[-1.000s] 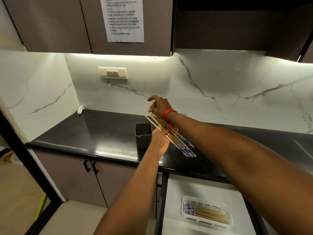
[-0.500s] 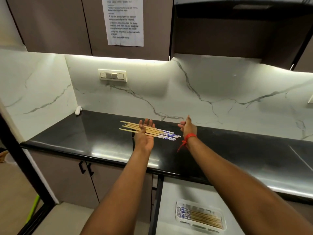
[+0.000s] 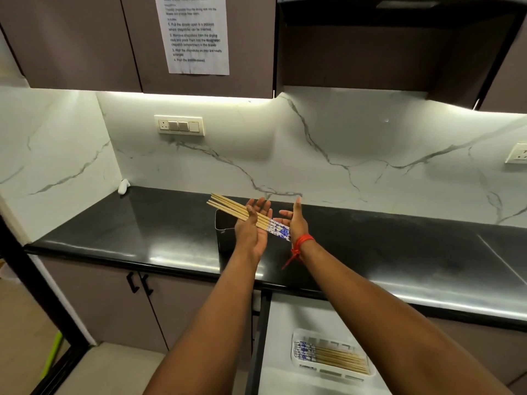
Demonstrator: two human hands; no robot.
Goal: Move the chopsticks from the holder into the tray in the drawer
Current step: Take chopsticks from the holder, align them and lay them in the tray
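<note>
Left hand (image 3: 252, 229) palm-up with fingers spread, a bundle of chopsticks (image 3: 242, 213) lying across it; half a second ago the bundle lay nearly level, whereas it now slants, plain wooden tips up and to the left, blue-and-white patterned ends down and to the right. Right hand (image 3: 295, 222), flat and open with fingers extended (a red thread tied at the wrist), has closed in from well apart and now stands edge-on just beside the patterned ends; actual contact cannot be told. Neither hand is curled around the sticks. The dark holder (image 3: 225, 232) sits on the black counter (image 3: 142, 223) directly beneath the left hand, which hides its right part. In the open drawer (image 3: 285, 323) below, a white tray (image 3: 333, 374) already contains further chopsticks laid side by side; the drawer is cut off by the lower frame edge.
</note>
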